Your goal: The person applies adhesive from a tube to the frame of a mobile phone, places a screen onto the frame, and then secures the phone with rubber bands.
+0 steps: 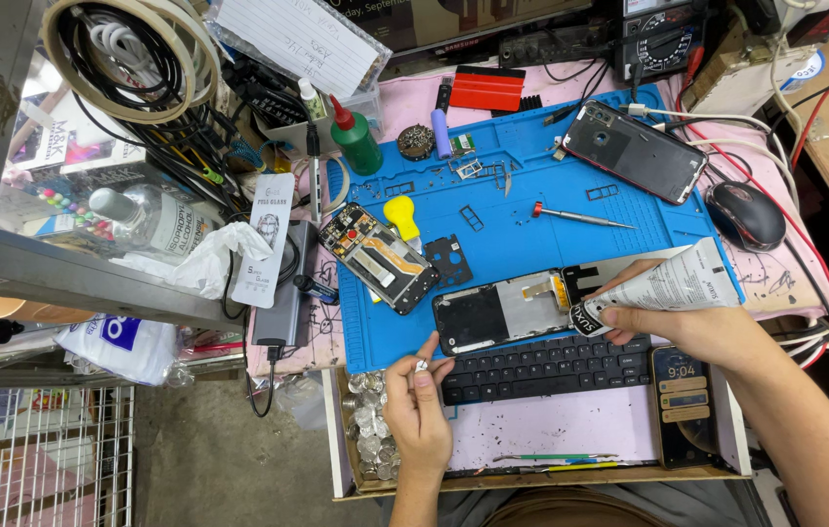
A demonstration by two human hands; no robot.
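Observation:
My right hand (687, 327) grips a white glue tube (673, 283), its black nozzle end pointing left toward an open phone frame (502, 312) lying on the blue work mat (531, 215). My left hand (419, 400) pinches a small silvery cap (421, 366) between thumb and fingers, just below the frame's left end and beside a black keyboard (541, 369). A disassembled phone body (377, 258) showing its circuit board lies on the mat's left part, next to a yellow pry tool (401, 215).
A red-rimmed phone back (634, 151), a screwdriver (575, 217), a green bottle (356, 141), a black mouse (746, 215), a lit phone (683, 405) and a tray of shiny scraps (370, 425) surround the mat. Cables and an alcohol bottle (156, 222) crowd the left shelf.

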